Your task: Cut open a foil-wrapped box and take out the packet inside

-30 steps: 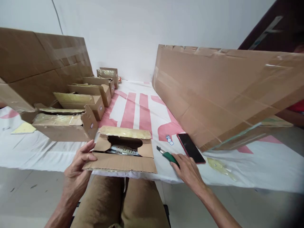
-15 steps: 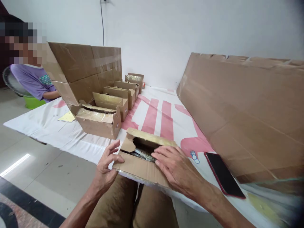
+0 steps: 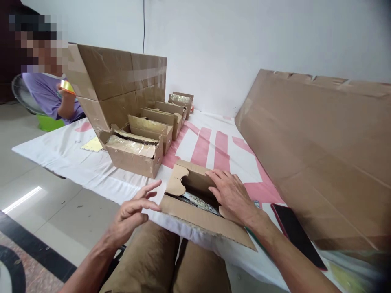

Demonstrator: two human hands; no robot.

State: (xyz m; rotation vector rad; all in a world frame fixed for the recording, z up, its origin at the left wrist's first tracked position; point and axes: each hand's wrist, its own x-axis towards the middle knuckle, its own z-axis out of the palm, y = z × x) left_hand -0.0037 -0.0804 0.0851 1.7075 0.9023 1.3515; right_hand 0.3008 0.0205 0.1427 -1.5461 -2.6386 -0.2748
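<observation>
A small cardboard box (image 3: 207, 221) lies at the table's front edge with its top flaps raised. Inside it, flat printed items (image 3: 200, 201) with lettering on a white surface are partly visible; their kind cannot be made out. My right hand (image 3: 230, 193) grips the box at its far right, fingers over the far flap and thumb on the inner side. Close to the box's near left corner, my left hand (image 3: 134, 211) is open, fingers apart, one fingertip at or just by the cardboard.
Several similar cardboard boxes (image 3: 134, 156) stand in a row along a tall cardboard partition (image 3: 113, 73). Another cardboard panel (image 3: 311, 154) leans at the right, beside a dark phone (image 3: 297, 232). At the far left sits a person (image 3: 50, 95) holding a tape roll (image 3: 67, 86).
The box's far flap stands further open and a right end flap shows. My right hand has shifted from the opening to the far flap. My left hand's fingers have spread.
</observation>
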